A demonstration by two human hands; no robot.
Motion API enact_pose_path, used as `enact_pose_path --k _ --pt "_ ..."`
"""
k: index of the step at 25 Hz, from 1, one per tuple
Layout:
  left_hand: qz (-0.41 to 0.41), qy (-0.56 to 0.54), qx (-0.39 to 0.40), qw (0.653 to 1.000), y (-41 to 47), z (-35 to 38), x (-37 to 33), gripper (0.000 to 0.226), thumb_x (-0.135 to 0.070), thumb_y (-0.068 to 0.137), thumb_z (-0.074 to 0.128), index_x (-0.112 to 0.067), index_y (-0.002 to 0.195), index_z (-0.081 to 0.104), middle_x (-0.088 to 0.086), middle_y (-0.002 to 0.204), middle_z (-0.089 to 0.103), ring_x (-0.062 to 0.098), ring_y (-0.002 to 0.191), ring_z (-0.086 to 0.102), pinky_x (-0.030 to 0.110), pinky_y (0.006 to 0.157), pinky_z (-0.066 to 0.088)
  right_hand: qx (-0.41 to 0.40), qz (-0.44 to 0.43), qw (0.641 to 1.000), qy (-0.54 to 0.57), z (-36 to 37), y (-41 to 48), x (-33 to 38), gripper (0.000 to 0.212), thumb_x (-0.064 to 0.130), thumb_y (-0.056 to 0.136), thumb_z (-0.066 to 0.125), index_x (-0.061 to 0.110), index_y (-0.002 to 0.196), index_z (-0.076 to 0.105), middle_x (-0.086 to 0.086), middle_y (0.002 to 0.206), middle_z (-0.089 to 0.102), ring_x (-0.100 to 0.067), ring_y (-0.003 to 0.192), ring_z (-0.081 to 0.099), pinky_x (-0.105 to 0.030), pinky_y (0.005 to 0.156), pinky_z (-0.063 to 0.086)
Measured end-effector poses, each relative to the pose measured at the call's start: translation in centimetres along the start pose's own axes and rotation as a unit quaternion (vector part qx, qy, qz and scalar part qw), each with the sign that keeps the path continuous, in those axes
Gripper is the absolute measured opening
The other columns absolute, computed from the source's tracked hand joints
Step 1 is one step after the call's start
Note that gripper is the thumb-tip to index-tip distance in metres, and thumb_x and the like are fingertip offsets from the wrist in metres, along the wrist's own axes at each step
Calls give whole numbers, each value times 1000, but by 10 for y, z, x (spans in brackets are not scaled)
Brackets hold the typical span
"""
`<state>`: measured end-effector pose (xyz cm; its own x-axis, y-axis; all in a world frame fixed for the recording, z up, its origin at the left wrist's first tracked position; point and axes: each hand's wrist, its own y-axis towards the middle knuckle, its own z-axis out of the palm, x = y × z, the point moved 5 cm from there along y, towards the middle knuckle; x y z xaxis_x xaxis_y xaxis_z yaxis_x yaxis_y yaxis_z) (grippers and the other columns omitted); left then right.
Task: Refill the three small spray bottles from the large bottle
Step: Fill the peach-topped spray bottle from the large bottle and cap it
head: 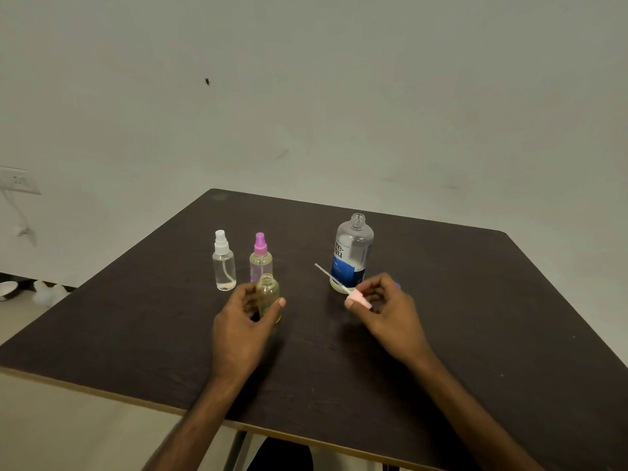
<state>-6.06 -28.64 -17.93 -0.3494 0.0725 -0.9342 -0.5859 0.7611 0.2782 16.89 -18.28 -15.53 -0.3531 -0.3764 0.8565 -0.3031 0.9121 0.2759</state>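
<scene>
Gripping round clear bottle, pinching pink sprayer.

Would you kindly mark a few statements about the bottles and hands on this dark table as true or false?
1. The large clear bottle with the blue label has no cap on. True.
2. The left hand grips that large bottle. False: it grips the small open yellowish bottle, which stands on the dark brown table.
3. The right hand pinches a pale pink spray head with a thin dip tube. True.
4. The small clear bottle with the white spray top and the small bottle with the magenta spray top lie on their sides. False: both stand upright.
</scene>
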Motion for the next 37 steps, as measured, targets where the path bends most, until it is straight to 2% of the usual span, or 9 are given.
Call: enact_pose_path --k 5,10,12,17,21,24,29,32,37 --pt "-5 -4 26 1000 -2 1 1 43 -30 82 78 -30 120 58 -22 102 62 -10 93 59 9 81 44 33 -49 977 -203 36 -3 6 23 30 85 72 29 96 51 13 91 59 -5 87 54 -24 75 50" --pt "-3 5 36 999 -2 2 1 43 -30 83 77 -35 119 56 -24 103 61 -8 94 59 7 80 44 36 -41 970 -237 38 -4 6 27 37 87 69 30 103 49 13 100 55 -6 94 50 -21 79 45" --pt "-3 4 38 999 -1 2 2 42 -31 83 77 -38 118 54 -26 101 60 -11 94 58 6 80 43 9 -34 975 -221 35 -6 5 34 41 84 71 29 108 50 13 104 54 -4 95 50 -20 81 46" --pt "0 8 40 999 0 4 4 46 -32 83 77 -27 125 59 -19 110 64 -3 102 61 9 84 44 -190 -71 977 -61 -7 8 18 56 40 79 76 22 122 46 6 121 49 -10 107 51 -23 84 47" --pt "6 9 50 999 -1 4 2 47 -32 84 76 -25 127 59 -17 115 64 0 107 61 11 87 45 -81 -9 996 36 2 54 3 94 41 75 80 31 145 19 2 147 40 -15 132 42 -36 106 40" --pt "12 17 56 998 -2 4 0 45 -33 83 77 -31 125 58 -25 107 62 -7 101 59 8 86 44 -20 -7 999 43 21 70 -3 91 35 76 81 28 145 22 7 136 50 -15 124 53 -37 101 49" --pt "28 20 56 998 -3 4 -2 43 -34 82 78 -35 120 60 -31 100 63 -19 96 59 0 80 44 -116 -107 987 28 13 64 18 77 36 75 82 25 139 41 9 130 57 -9 118 56 -25 95 51" --pt "34 17 49 998 -2 4 -1 44 -36 81 79 -34 121 62 -26 102 68 -16 98 61 3 82 47 -66 -207 972 -94 2 53 45 78 31 76 83 24 142 42 8 133 55 -6 119 52 -18 95 45" --pt "50 20 54 997 -2 6 -2 45 -38 80 79 -32 122 63 -23 105 69 -12 99 63 8 84 49 6 -274 903 -332 8 37 41 83 29 76 81 22 147 38 -3 132 55 -21 117 50 -39 96 48"
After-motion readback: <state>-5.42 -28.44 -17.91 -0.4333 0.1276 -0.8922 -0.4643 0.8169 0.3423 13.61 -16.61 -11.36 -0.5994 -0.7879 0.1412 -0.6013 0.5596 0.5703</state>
